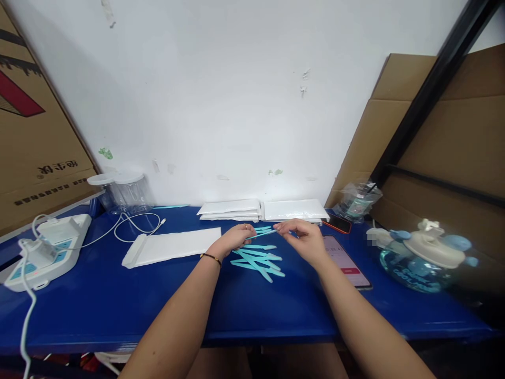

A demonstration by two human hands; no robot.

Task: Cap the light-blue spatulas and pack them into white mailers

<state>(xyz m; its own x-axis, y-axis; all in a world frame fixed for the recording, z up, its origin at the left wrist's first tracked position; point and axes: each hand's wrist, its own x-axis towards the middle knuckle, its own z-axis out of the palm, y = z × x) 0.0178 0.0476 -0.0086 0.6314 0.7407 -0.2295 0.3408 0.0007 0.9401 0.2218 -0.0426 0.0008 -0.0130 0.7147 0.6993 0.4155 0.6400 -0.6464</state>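
Here, in the head view, a small bunch of slim teal sticks (262, 230) is held above the blue surface (292, 313), at its middle. The bunch is gripped in the left hand (238, 238), whose fingers are curled narrowly around the left ends, so that the sticks are pointed out to the right. By the right hand (303, 237), thumb and forefinger are brought close together at the right end of one stick, which is spanned between the two hands; how firmly it is pinched cannot be told.

Just on the near side of the hands, a loose pile (258, 261) of similar sticks is spread on the surface, crossed over one another. To the left of the left hand, a flat white packet (177, 246) is laid down. On the far side, against the wall (252, 105), two stacks of white packets are set side by side, a left stack (231, 209) and a right stack (294, 209). A phone (347, 263) with a lit screen is placed to the right, partly covered by the right forearm.
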